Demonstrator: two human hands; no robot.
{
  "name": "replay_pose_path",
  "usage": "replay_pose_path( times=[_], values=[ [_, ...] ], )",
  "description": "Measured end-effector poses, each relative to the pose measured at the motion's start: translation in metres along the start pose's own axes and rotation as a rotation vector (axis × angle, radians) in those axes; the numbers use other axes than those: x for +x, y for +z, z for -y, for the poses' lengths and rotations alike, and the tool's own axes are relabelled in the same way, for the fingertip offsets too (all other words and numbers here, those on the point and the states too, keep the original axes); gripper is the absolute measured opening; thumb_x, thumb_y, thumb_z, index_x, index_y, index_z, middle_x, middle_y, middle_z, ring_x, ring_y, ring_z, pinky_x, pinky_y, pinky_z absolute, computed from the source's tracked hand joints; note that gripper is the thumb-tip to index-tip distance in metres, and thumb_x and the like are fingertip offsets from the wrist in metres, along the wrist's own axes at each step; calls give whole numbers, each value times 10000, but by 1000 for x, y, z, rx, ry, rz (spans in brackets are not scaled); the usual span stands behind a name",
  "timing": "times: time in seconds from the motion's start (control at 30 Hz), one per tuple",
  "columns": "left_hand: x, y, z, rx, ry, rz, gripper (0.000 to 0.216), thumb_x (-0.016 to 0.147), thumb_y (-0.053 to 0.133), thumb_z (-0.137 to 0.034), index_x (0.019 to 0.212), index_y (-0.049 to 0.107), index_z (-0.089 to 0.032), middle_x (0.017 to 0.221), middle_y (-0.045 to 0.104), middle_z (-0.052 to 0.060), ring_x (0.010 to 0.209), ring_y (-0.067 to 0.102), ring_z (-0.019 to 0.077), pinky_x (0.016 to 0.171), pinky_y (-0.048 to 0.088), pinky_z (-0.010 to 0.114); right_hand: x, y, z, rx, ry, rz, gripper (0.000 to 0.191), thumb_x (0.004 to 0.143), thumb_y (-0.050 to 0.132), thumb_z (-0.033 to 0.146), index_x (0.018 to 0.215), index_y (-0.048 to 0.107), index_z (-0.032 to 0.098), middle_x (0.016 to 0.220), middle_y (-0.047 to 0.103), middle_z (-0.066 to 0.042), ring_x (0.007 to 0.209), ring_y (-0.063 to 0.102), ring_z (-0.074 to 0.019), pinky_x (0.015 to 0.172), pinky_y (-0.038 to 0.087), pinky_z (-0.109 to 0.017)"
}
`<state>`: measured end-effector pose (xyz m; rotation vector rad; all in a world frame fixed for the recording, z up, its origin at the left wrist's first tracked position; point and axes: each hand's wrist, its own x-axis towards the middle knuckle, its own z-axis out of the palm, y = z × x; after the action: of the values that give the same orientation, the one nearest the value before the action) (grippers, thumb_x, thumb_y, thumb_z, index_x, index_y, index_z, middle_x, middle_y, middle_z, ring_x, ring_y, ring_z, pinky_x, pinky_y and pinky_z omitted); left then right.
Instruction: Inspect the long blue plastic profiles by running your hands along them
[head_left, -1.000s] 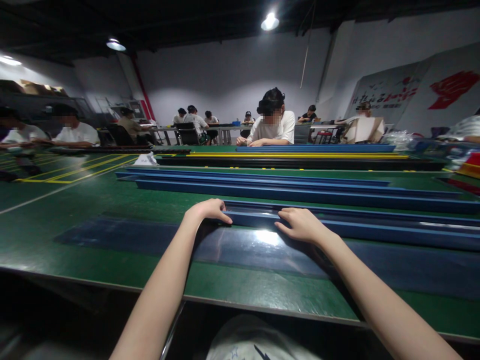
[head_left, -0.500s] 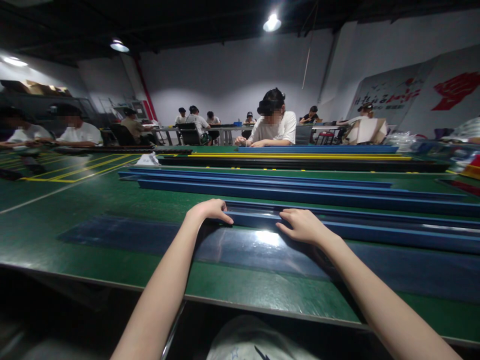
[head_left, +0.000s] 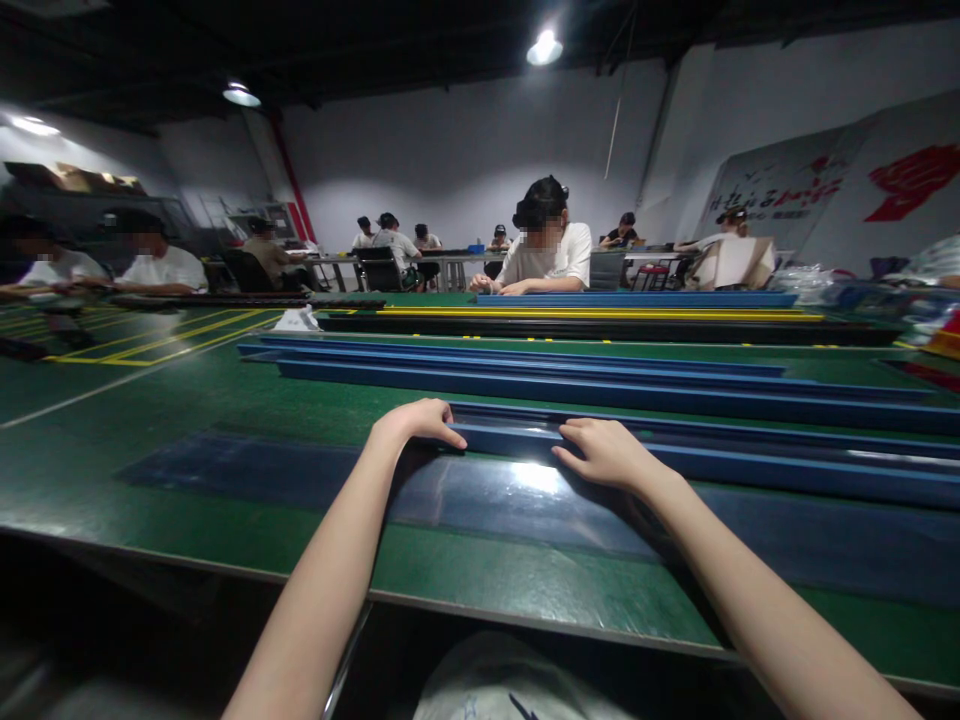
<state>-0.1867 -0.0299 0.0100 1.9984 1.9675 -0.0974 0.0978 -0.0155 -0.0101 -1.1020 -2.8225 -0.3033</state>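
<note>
A long blue channel strip [head_left: 750, 468] lies along the green table [head_left: 187, 410], running off to the right. My left hand [head_left: 416, 420] curls over its left end, fingers bent down onto the end. My right hand [head_left: 604, 450] rests a short way to the right on the same strip, fingers bent over its near edge. A shiny dark blue sheet [head_left: 495, 495] lies flat under both wrists.
More long blue strips [head_left: 570, 375] lie parallel farther back, then black and yellow strips [head_left: 600, 318]. A person in a white shirt [head_left: 551, 255] sits across the table. Other people sit at the left [head_left: 154, 265] and at far tables. The table's near edge runs below my forearms.
</note>
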Motion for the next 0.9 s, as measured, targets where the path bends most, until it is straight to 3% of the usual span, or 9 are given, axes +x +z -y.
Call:
replay_pose_path(
  times=[0.33,0.9],
  values=[
    [0,-1,7,-2,-43,3,624,499,628,-626,942,611,-187,968,659,42,816,593,192,619,409,226,-1,1,-1,4,3,-10,312,864,354,381,773,568,173,825,631,-62,744,583,-172,581,296,-257],
    [0,-2,9,22,-76,28,596,498,593,-669,840,647,-184,903,671,51,778,594,201,582,395,236,-1,2,-1,13,10,-4,315,861,357,383,786,575,169,838,632,-68,760,583,-174,590,303,-254]
  ],
)
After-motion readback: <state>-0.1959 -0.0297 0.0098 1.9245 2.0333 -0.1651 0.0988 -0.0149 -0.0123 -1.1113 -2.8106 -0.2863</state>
